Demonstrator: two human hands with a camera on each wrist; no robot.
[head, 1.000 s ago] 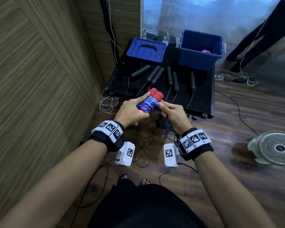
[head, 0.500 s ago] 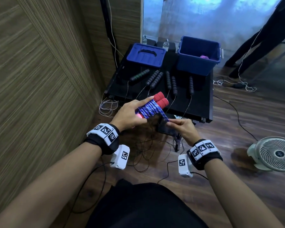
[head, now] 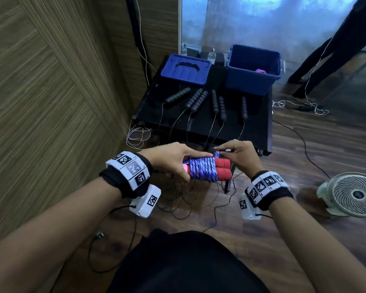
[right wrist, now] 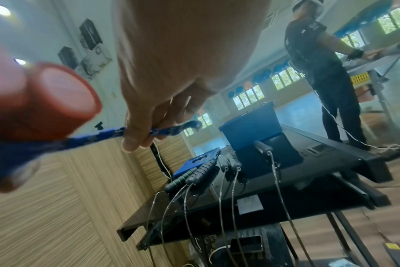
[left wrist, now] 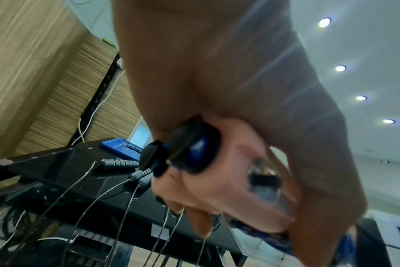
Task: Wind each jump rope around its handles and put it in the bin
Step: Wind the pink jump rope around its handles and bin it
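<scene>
A low black table stands on the wood-look floor. At its far edge, about one o'clock, sits an open blue bin; at eleven o'clock a blue lid lies flat. In front of them, six black rope handles lie in a row, their thin cords trailing over the near edge, one handle ringed in what looks like green. On the floor at three o'clock rests a white fan, and loose black cables coil below the table's near edge.

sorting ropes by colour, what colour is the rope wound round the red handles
Blue with white flecks, a braided rope; the head view shows it best.
</scene>
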